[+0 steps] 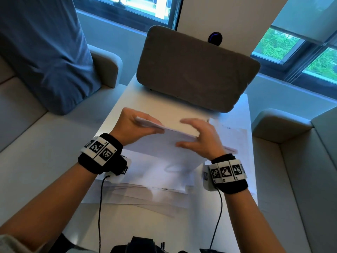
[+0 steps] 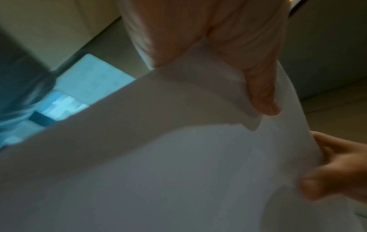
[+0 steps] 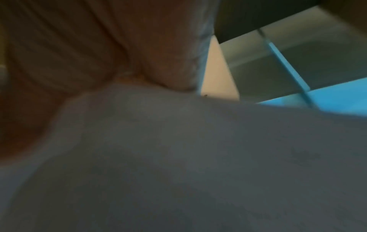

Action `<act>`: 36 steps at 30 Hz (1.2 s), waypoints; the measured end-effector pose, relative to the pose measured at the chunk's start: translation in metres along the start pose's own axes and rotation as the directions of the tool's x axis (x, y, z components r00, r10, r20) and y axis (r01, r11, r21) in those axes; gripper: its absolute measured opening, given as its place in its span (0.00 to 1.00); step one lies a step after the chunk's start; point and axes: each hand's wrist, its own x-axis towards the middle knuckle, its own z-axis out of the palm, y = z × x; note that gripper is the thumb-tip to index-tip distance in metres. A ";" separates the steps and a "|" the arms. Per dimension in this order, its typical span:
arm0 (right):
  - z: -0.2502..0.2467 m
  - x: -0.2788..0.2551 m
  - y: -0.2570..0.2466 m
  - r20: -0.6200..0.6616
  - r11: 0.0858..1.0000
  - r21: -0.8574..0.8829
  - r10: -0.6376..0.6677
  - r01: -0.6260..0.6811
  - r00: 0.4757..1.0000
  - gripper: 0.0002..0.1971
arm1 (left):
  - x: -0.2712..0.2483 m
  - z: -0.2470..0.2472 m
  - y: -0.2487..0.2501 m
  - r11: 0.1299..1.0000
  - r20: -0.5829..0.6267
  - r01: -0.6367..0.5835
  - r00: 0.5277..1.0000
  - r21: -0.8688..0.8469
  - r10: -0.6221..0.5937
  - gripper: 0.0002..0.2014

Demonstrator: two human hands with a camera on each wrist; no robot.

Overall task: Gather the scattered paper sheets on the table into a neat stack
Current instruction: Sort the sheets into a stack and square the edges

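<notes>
I hold a bundle of white paper sheets [image 1: 175, 128] tilted above the white table [image 1: 145, 227], between both hands. My left hand [image 1: 133, 125] grips its left end, thumb on the near face. My right hand [image 1: 200, 137] cups the right end, fingers behind and thumb in front. More loose sheets [image 1: 155, 172] lie fanned on the table below, some reaching the right edge [image 1: 233, 132]. In the left wrist view my thumb [image 2: 262, 94] presses the sheets [image 2: 178, 157], and the right hand's fingers [image 2: 337, 164] curl round the far edge. The right wrist view is blurred: palm [image 3: 99, 47] on paper [image 3: 198, 157].
A large grey cushion-like block [image 1: 193, 70] stands at the table's far end, with a small black camera [image 1: 215, 38] behind it. Beige sofa seats flank the table, and a blue pillow [image 1: 47, 52] leans on the left one. Cables run from both wristbands toward me.
</notes>
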 end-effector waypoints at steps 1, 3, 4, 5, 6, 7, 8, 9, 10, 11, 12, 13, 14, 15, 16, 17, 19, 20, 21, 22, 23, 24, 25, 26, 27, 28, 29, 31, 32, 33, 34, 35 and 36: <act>0.001 0.002 -0.010 0.058 1.000 -0.013 -0.018 0.019 0.998 0.18 | 0.003 0.002 0.007 0.998 0.033 -0.056 0.998 0.035 0.054 0.08; 0.002 0.004 -0.021 0.053 0.999 0.006 -0.040 0.040 0.998 0.06 | 0.008 0.000 0.019 0.990 0.079 -0.094 0.993 0.105 0.085 0.08; 0.002 0.003 -0.021 0.015 0.998 0.028 -0.051 0.051 0.999 0.07 | 0.011 -0.004 0.021 0.988 0.099 -0.067 0.994 0.137 0.054 0.07; 0.001 0.002 -0.020 -0.026 0.996 0.064 -0.058 0.059 0.998 0.07 | 0.014 -0.009 0.020 0.982 0.115 -0.026 0.993 0.185 0.005 0.06; -0.002 0.001 -0.016 -0.072 0.990 0.123 -0.054 0.063 0.996 0.08 | 0.017 -0.015 0.017 0.969 0.117 0.027 0.992 0.247 -0.057 0.09; -0.006 -0.001 -0.014 -0.114 0.978 0.199 -0.036 0.059 0.993 0.09 | 0.018 -0.022 0.013 0.949 0.115 0.079 0.986 0.304 -0.119 0.15; -0.011 -0.002 -0.012 -0.156 0.961 0.272 -0.006 0.049 0.988 0.11 | 0.018 -0.029 0.009 0.930 0.113 0.132 0.977 0.343 -0.180 0.19; -0.015 -0.004 -0.008 -0.192 0.943 0.332 0.036 0.031 0.981 0.16 | 0.018 -0.035 0.007 0.918 0.111 0.173 0.968 0.356 -0.226 0.21; -0.019 -0.006 -0.006 -0.223 0.925 0.380 0.076 0.014 0.972 0.18 | 0.018 -0.040 0.004 0.917 0.104 0.217 0.959 0.336 -0.265 0.20; -0.021 -0.007 -0.001 -0.242 0.904 0.428 0.123 -0.008 0.962 0.19 | 0.017 -0.044 0.003 0.926 0.087 0.252 0.954 0.282 -0.287 0.18; -0.023 -0.009 0.003 -0.252 0.876 0.482 0.175 -0.034 0.952 0.19 | 0.016 -0.046 0.001 0.938 0.055 0.279 0.954 0.204 -0.296 0.16; -0.023 -0.010 0.006 -0.251 0.836 0.544 0.239 -0.068 0.938 0.19 | 0.016 -0.046 0.003 0.953 0.012 0.283 0.958 0.108 -0.286 0.15; -0.022 -0.012 0.008 -0.244 0.786 0.611 0.297 -0.092 0.923 0.17 | 0.016 -0.043 0.004 0.963 -0.037 0.270 0.962 -0.006 -0.270 0.12; -0.021 -0.013 0.007 -0.231 0.728 0.677 0.345 -0.105 0.910 0.13 | 0.015 -0.040 0.008 0.961 -0.078 0.243 0.964 -0.130 -0.254 0.08; -0.019 -0.014 0.006 -0.215 0.671 0.734 0.379 -0.107 0.900 0.09 | 0.015 -0.035 0.011 0.947 -0.103 0.216 0.964 -0.237 -0.246 0.08; -0.017 -0.014 0.004 -0.201 0.619 0.778 0.407 -0.107 0.891 0.06 | 0.015 -0.028 0.012 0.930 -0.118 0.198 0.963 -0.309 -0.244 0.13; -0.012 -0.012 -0.002 -0.185 0.541 0.835 0.443 -0.098 0.877 0.02 | 0.016 -0.012 0.015 0.926 -0.142 0.205 0.955 -0.317 -0.260 0.19; -0.009 -0.010 -0.005 -0.189 0.517 0.852 0.455 -0.085 0.870 0.03 | 0.016 -0.005 0.017 0.931 -0.161 0.223 0.947 -0.290 -0.277 0.20; -0.008 -0.009 -0.007 -0.199 0.503 0.861 0.469 -0.074 0.860 0.06 | 0.017 0.000 0.019 0.935 -0.185 0.248 0.936 -0.255 -0.298 0.21; -0.007 -0.007 -0.009 -0.213 0.494 0.867 0.484 -0.063 0.849 0.09 | 0.018 0.005 0.019 0.936 -0.198 0.275 0.927 -0.220 -0.319 0.20; -0.008 -0.006 -0.011 -0.227 0.488 0.871 0.498 -0.054 0.837 0.12 | 0.019 0.008 0.017 0.936 -0.198 0.296 0.922 -0.191 -0.332 0.18; -0.008 -0.005 -0.012 -0.234 0.484 0.874 0.506 -0.049 0.830 0.13 | 0.018 0.010 0.015 0.934 -0.194 0.312 0.919 -0.172 -0.342 0.16; -0.008 -0.005 -0.012 -0.235 0.486 0.872 0.505 -0.049 0.831 0.13 | 0.017 0.011 0.011 0.932 -0.191 0.321 0.917 -0.167 -0.350 0.16; -0.008 -0.004 -0.013 -0.230 0.493 0.868 0.498 -0.055 0.836 0.13 | 0.016 0.011 0.009 0.929 -0.196 0.327 0.913 -0.173 -0.358 0.18; -0.007 -0.004 -0.015 -0.225 0.502 0.862 0.491 -0.063 0.842 0.13 | 0.014 0.012 0.007 0.925 -0.208 0.336 0.906 -0.176 -0.369 0.20; -0.006 -0.004 -0.016 -0.222 0.508 0.859 0.488 -0.068 0.844 0.13 | 0.014 0.012 0.005 0.922 -0.222 0.345 0.898 -0.179 -0.379 0.23; -0.006 -0.003 -0.018 -0.223 0.511 0.857 0.490 -0.070 0.843 0.13 | 0.014 0.012 0.005 0.920 -0.237 0.347 0.893 -0.181 -0.383 0.25; -0.010 0.000 -0.021 -0.249 0.518 0.854 0.491 -0.050 0.835 0.13 | 0.016 0.011 0.010 0.928 -0.262 0.325 0.894 -0.179 -0.364 0.28; -0.013 0.002 -0.022 -0.271 0.526 0.850 0.485 -0.030 0.832 0.12 | 0.018 0.010 0.012 0.934 -0.270 0.310 0.897 -0.177 -0.349 0.30; -0.016 0.004 -0.023 -0.291 0.534 0.845 0.475 -0.009 0.830 0.12 | 0.020 0.008 0.015 0.938 -0.276 0.299 0.899 -0.178 -0.339 0.32; -0.019 0.005 -0.023 -0.306 0.542 0.840 0.463 0.008 0.832 0.13 | 0.022 0.006 0.015 0.938 -0.280 0.297 0.899 -0.181 -0.338 0.34; -0.020 0.006 -0.023 -0.312 0.547 0.837 0.450 0.018 0.837 0.13 | 0.022 0.004 0.014 0.935 -0.280 0.302 0.896 -0.186 -0.346 0.34; -0.019 0.007 -0.022 -0.306 0.551 0.835 0.438 0.017 0.845 0.13 | 0.022 0.004 0.012 0.930 -0.278 0.312 0.892 -0.193 -0.357 0.34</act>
